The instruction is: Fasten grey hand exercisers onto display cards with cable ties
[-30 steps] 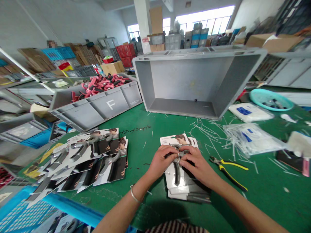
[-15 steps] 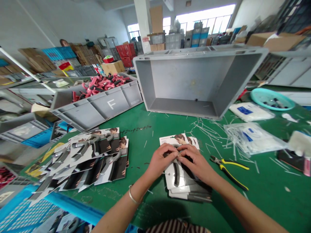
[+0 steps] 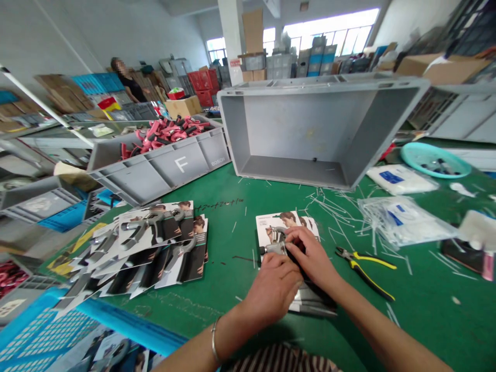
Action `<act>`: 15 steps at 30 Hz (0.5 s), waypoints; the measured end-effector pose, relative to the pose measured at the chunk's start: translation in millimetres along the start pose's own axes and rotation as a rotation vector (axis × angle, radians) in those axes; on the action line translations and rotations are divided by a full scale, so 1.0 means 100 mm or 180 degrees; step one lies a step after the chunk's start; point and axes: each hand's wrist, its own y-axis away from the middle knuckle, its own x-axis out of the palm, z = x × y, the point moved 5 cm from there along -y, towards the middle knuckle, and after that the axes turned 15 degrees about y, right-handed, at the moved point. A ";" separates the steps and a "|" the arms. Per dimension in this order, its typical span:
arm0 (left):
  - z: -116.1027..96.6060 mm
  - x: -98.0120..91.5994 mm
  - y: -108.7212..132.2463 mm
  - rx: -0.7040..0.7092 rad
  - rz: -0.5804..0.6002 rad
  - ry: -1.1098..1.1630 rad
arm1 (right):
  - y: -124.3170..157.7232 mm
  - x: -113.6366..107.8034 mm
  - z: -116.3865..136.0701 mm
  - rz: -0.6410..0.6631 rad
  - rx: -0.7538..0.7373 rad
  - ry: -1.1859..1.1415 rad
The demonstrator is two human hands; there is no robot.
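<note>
A hand grip exerciser with a metal head (image 3: pixel 276 243) and dark handles lies on a printed card (image 3: pixel 289 223) at the top of a small stack on the green mat (image 3: pixel 236 258). My right hand (image 3: pixel 308 257) presses its fingers on the exerciser's head and upper handle. My left hand (image 3: pixel 273 287) lies across the lower part, hiding most of the handles. Left of my hands, several carded exercisers (image 3: pixel 160 245) lie in an overlapping spread. Yellow-and-black pliers (image 3: pixel 366 274) rest to the right of my right hand.
A grey Bosch crate (image 3: pixel 182 165) holds pink-and-black parts at the far left. A large grey crate (image 3: pixel 310 129) stands tilted behind the cards. Plastic bags (image 3: pixel 403 222), a teal basin (image 3: pixel 434 160) and scattered plastic strips lie to the right. A person (image 3: pixel 127 80) stands in the background.
My left hand has slid down and toward me, uncovering the metal head. My hands have moved apart. A person in the background has come into fuller view.
</note>
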 end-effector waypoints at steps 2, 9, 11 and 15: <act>0.03 -0.16 0.09 -0.0572 -0.0414 0.0041 | 0.08 -0.11 0.05 0.0144 -0.0099 0.0187; 0.14 -0.24 0.31 -0.1630 -0.0315 0.0208 | 0.51 -0.08 0.37 0.0771 -0.1296 0.2116; 0.17 -0.24 0.30 -0.1768 -0.0419 0.0430 | 0.57 0.04 0.40 0.0443 -0.1560 0.2567; 0.25 -0.27 0.32 -0.1801 -0.0509 0.0579 | 0.49 0.10 0.40 -0.0289 -0.1891 0.2377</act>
